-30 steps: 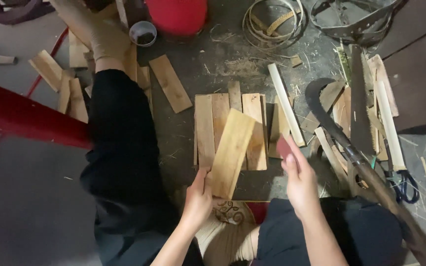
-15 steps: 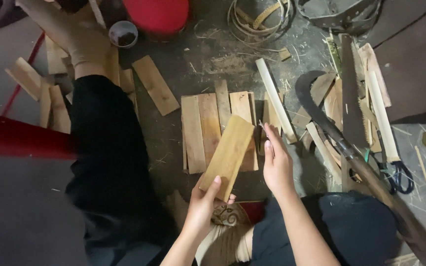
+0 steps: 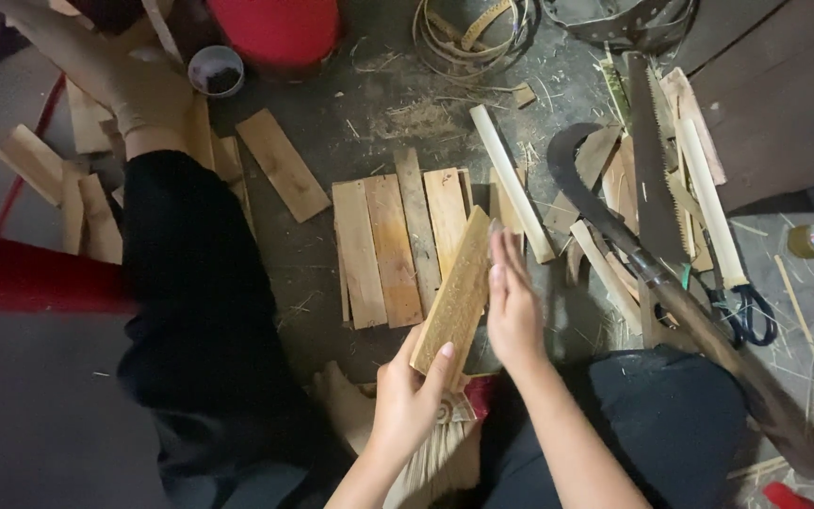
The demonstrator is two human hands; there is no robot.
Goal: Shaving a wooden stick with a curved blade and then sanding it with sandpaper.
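Dusty dark floor strewn with shavings; flat pale slats lie side by side; left hand clamps a rough bamboo slat; right hand, fingers straight, presses its edge.

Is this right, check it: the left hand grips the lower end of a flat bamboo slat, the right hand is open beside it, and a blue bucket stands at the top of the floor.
One thing is wrong: the bucket is red, not blue. The head view shows it at the top edge. The rest holds: the left hand grips the lower end of the flat bamboo slat, and the right hand is open beside it.
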